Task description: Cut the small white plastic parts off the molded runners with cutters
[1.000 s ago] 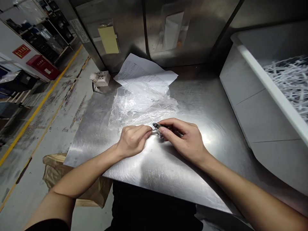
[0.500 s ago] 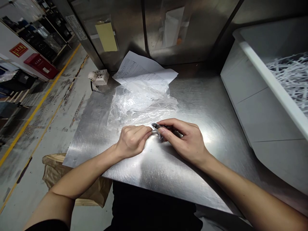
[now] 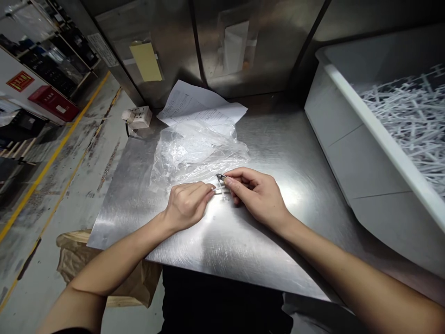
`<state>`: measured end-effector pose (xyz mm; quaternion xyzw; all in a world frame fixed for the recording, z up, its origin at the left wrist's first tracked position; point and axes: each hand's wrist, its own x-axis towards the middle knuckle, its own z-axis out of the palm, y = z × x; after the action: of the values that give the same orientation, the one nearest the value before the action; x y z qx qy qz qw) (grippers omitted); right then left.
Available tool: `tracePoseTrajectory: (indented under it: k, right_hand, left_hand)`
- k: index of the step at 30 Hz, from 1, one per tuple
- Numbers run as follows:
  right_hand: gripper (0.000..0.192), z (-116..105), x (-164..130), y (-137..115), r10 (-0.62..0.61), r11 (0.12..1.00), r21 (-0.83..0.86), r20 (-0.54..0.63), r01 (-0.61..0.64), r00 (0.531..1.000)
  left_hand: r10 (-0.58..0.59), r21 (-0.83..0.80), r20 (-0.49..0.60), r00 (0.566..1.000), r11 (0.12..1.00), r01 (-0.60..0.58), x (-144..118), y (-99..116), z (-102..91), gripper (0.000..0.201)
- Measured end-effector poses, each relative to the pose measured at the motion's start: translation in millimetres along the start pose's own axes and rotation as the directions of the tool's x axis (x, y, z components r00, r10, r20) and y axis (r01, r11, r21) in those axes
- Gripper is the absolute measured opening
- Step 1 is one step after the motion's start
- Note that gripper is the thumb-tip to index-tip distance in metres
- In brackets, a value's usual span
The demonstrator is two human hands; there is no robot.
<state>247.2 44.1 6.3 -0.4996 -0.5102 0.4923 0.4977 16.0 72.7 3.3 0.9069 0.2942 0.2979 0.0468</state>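
Note:
Both my hands rest on a steel table [image 3: 243,241], fingertips meeting near its middle. My left hand [image 3: 186,206] pinches a small white plastic piece [image 3: 218,190] that pokes out to the right. My right hand [image 3: 259,195] grips a small dark metal tool [image 3: 220,176], whose tip sits just above the white piece. A crumpled clear plastic bag [image 3: 198,150] lies directly behind the hands, touching them.
A large white bin [image 3: 347,139] full of thin white plastic strips [image 3: 410,120] stands at the right. Printed paper sheets [image 3: 194,104] lie behind the bag, and a white power socket [image 3: 139,117] sits at the table's back left. A brown paper bag [image 3: 76,260] hangs below the left edge.
The view has shifted a little, so everything sits slightly further left. The hands stay together over the same spot; the tool tip has edged closer to the white piece.

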Motion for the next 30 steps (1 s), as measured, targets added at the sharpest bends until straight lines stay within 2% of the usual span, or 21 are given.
tracePoseTrajectory:
  k: [6,11,16,30]
  right_hand:
    - [0.029,-10,8,-2,-0.046,0.998,0.036,-0.006,0.046,0.999]
    - [0.027,-12,9,0,-0.069,0.995,-0.065,0.047,0.072,0.997]
    - [0.023,-11,7,0,-0.082,0.984,-0.153,0.073,0.092,0.994]
    - [0.022,-11,3,-6,-0.134,0.959,-0.238,0.087,0.151,0.987]
  left_hand:
    - [-0.150,-0.167,-0.002,0.989,0.975,0.147,1,-5,-6.2,0.020]
    - [-0.263,-0.273,0.031,0.964,0.926,0.261,2,-7,-10.0,0.023]
    - [-0.275,-0.292,0.022,0.961,0.918,0.270,3,-6,-11.4,0.026]
    - [-0.293,-0.308,-0.008,0.956,0.910,0.276,0,-7,-9.3,0.025]
